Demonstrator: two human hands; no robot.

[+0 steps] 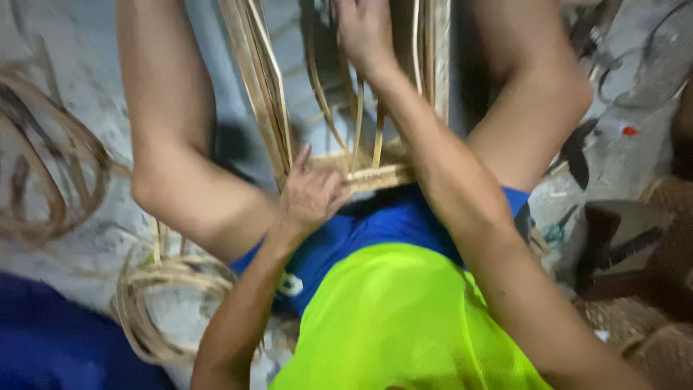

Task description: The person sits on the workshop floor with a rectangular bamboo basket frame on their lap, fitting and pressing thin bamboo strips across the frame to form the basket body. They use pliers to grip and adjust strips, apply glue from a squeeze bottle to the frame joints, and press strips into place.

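Note:
I look down at a partly woven piece of flat tan cane strips point(364, 173) held between my knees. My left hand point(309, 193) presses on its near woven edge, fingers spread over the strips. My right hand point(364, 32) reaches farther out and grips an upright strip point(358, 119) near the top of the frame. More long loose strips point(261, 79) stand up from the weave to the left. The picture is blurred, so the exact grip is hard to make out.
Coils of cane point(155, 289) lie on the grey floor at my lower left, and a bigger loop of strips point(43, 152) at far left. Dark tools and scraps point(577, 155) lie at right, beside a brown woven piece point(650, 289).

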